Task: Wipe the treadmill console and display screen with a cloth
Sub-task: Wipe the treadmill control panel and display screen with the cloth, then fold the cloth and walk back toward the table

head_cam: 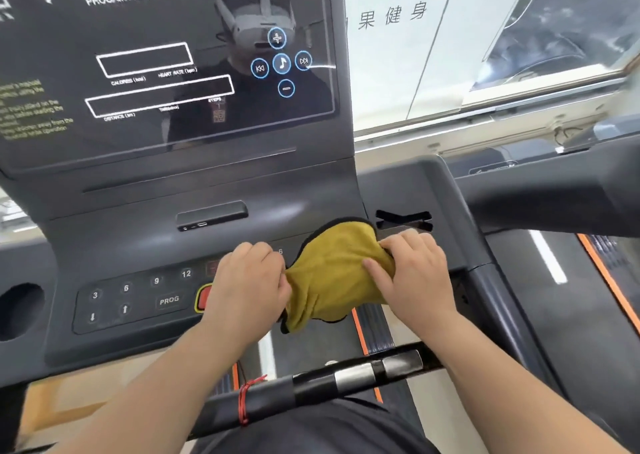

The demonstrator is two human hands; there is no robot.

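Note:
A yellow cloth (329, 273) with a dark trimmed edge is bunched between both hands over the right part of the grey treadmill console (131, 245). My left hand (247, 278) grips the cloth's left end and covers part of the red stop button (205, 297). My right hand (414, 275) pinches the cloth's right end near the console's right edge. The dark glossy display screen (166, 58) rises above, with white outlined fields and blue music buttons (281, 63).
Number and PROG keys (138, 294) lie left of my hands. A cup holder (19, 310) sits at the far left. A black handlebar with metal sensors (346, 374) crosses below my forearms. The right handrail (540, 190) and a neighbouring treadmill belt (554, 263) lie to the right.

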